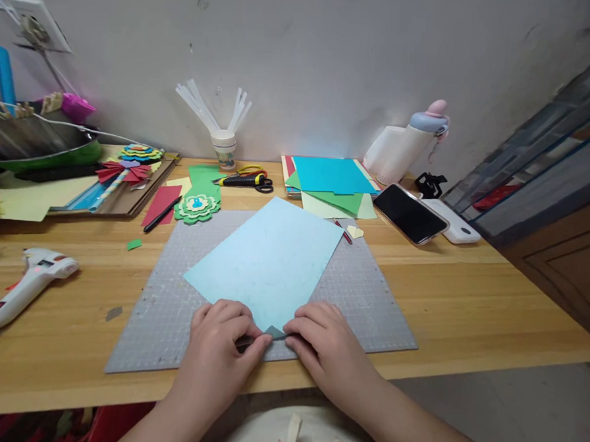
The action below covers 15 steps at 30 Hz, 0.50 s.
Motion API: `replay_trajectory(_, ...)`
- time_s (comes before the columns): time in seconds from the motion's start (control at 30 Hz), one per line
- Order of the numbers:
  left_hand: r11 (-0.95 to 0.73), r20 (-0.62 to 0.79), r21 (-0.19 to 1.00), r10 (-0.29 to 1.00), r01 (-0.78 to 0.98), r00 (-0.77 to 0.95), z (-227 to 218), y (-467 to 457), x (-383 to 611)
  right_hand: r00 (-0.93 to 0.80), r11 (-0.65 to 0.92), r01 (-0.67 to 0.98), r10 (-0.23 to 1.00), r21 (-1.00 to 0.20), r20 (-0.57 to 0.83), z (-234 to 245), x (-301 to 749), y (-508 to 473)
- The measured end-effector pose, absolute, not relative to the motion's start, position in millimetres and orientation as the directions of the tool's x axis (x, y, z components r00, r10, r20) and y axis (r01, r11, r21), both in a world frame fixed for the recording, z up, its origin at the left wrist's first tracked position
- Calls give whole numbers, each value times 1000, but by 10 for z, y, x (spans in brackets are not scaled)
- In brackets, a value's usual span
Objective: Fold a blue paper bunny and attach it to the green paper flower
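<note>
A light blue sheet of paper (268,259) lies slantwise on the grey cutting mat (161,313), with one corner towards me. That near corner is folded up into a small, darker triangle. My left hand (224,342) pinches the fold from the left between thumb and fingers. From the right, my right hand (323,344) grips the same folded edge, its thumb below and fingers on top. The fingertips of both hands are a short way apart, with the triangle showing between them.
A glue gun (34,283) lies on the left. Behind the mat are a paper flower (197,203), a black pen (161,214), a cutter (240,180), a cup of white sticks (223,148) and stacked coloured paper (331,175). A phone (411,214) and bottle (412,148) stand right.
</note>
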State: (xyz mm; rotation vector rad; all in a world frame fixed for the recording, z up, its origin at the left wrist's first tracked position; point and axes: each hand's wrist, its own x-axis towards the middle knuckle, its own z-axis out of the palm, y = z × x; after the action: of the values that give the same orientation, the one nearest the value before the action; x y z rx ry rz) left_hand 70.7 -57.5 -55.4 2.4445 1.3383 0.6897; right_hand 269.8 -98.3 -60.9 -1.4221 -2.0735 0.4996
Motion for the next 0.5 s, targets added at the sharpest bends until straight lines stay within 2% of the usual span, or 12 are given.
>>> replay_trajectory(0.37,-580,265,465,812,669,520,-483,-603,703,-274,316,723,947,-614,165,-545,2673,-968)
replay_trajectory(0.5,-651,394,423,759,631,519,-458,-635,738,-294,328,720,943,-612,159,-541,2682,-963)
